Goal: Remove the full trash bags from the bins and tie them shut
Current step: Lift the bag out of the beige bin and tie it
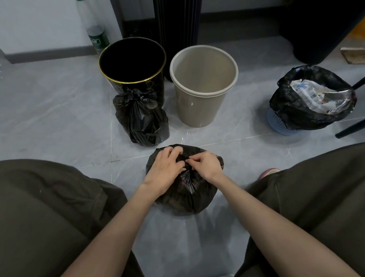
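A person crouched on the tiled floor (51, 123) ties a black trash bag (186, 196) between the knees. The left hand (165, 170) and right hand (205, 165) both curl round the gathered neck, pinching plastic at the knot. Farther off, a tied bag (141, 119) leans against the empty black bin (132, 63), with the beige bin (204, 85) just beside. At far right the blue basket (281, 123) holds a full, open bag (291, 104), likely next once this knot is cinched.

Soft even light, wide-angle edge warping.

Black bags (185, 192), beige bin (202, 91)
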